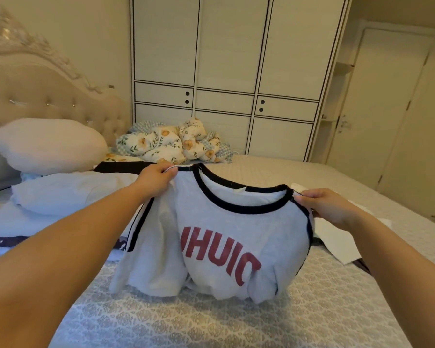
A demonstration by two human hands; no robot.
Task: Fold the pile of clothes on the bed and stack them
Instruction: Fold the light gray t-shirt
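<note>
A grey T-shirt (226, 237) with a black neckband and red block lettering is held up by its shoulders above the near middle of the bed (299, 320); its lower hem is bunched and rests on the patterned bedspread. The left hand (156, 178) is closed on the shirt's left shoulder seam, thumb and fingers (172, 170) pinched together over the fabric. The right hand (324, 204) is clamped on the other shoulder, just beside the neckband, fingers curled shut around the cloth.

Under the left forearm, toward the left edge of the bed, a loose pile of pale garments (68, 194) is seen, with a black-trimmed piece (121, 167) behind it. White garment pieces (337, 237) lie flat by the right edge, partly hidden by the right arm. A cream pillow (48, 144) leans on the tufted headboard (60, 104) at the head of the bed. A crumpled floral quilt (171, 141) sits at the far edge, in front of a white wardrobe (231, 71).
</note>
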